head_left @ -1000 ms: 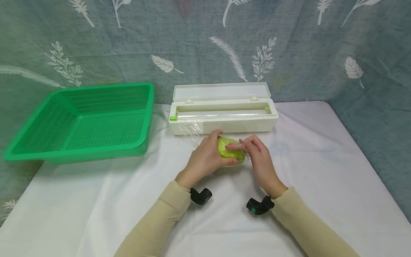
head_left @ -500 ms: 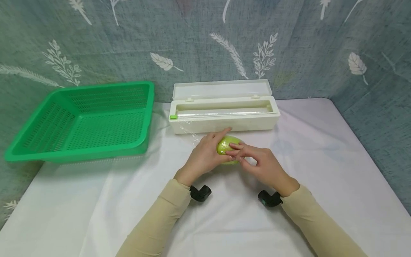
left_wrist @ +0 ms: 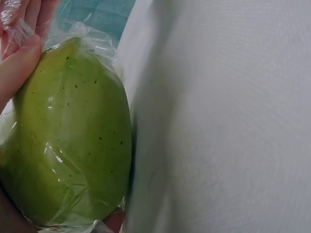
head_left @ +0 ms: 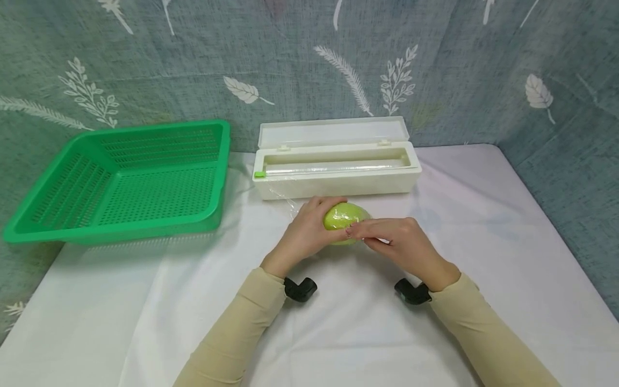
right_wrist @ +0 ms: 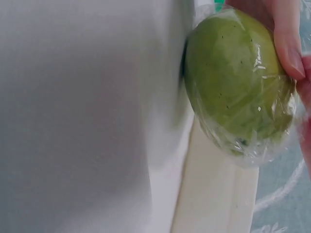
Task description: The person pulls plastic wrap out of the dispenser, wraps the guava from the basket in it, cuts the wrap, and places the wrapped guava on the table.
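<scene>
A green mango (head_left: pixel 344 215) with small dark specks lies at the middle of the table, wrapped in clear plastic wrap (left_wrist: pixel 68 196). My left hand (head_left: pixel 309 226) grips the mango from its left side, thumb along the near face. Fingertips of my right hand (head_left: pixel 398 239) meet the left thumb at the mango's near side and pinch the wrap; film bunches around them in the left wrist view. Loose film stands out past the mango's end in the right wrist view. Behind sits a white wrap dispenser (head_left: pixel 333 185), lid up, a roll of film (head_left: pixel 333 169) inside.
To the left stands a green plastic basket (head_left: pixel 150 219) with slotted sides. Some film (head_left: pixel 290 204) hangs down the dispenser's front near its green slider (head_left: pixel 259 174). A white cloth (head_left: pixel 309 344) covers the table, and a leaf-patterned curtain (head_left: pixel 290 70) closes off the back.
The right hand has come down and turned from above the mango's right end to its near side, by the left thumb. The left hand keeps its grip on the mango.
</scene>
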Tool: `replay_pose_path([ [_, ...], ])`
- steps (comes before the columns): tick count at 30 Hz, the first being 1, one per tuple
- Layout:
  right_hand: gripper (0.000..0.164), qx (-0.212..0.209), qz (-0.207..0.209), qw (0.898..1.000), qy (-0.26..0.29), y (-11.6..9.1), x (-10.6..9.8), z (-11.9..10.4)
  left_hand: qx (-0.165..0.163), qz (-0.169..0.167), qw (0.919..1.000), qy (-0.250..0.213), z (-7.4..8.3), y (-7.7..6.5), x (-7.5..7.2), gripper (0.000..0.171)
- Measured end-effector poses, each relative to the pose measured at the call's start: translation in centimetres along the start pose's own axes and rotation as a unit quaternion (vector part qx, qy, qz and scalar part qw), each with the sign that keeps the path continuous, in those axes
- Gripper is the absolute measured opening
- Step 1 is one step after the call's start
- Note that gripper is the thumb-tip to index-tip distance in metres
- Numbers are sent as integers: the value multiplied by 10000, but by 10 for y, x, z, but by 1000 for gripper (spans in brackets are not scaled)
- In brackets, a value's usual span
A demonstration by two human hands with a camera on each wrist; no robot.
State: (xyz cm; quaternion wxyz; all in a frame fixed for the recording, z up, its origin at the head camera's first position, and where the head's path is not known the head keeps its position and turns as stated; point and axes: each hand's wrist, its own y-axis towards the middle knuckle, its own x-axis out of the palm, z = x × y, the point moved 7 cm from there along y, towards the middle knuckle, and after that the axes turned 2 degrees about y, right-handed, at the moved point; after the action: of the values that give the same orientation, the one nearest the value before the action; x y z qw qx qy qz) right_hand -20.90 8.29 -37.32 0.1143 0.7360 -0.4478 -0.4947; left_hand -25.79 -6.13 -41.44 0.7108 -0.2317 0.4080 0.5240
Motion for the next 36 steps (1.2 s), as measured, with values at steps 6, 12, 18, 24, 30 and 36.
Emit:
replay_pose_path([
  [6,31,160,-263,9992,247,0,2,3,22,-236,9996,-157,1,-2,0,68],
  [12,26,108,-484,9987,-91,0,8,0,37,-680,9976,-85,-1,-4,1,79],
  [18,23,-19,-526,9969,-576,2,13,-8,212,-1173,9926,-220,0,-6,0,88],
  [24,22,-112,-410,9962,-762,3,7,-12,11,-1298,9893,-671,0,-5,-1,57],
  [30,17,-448,-605,9911,-1095,3,12,-18,-337,-578,9968,-447,0,-3,0,57],
  [36,14,-419,-731,9853,-1487,2,20,-15,-572,-334,9964,-532,-1,0,1,57],
])
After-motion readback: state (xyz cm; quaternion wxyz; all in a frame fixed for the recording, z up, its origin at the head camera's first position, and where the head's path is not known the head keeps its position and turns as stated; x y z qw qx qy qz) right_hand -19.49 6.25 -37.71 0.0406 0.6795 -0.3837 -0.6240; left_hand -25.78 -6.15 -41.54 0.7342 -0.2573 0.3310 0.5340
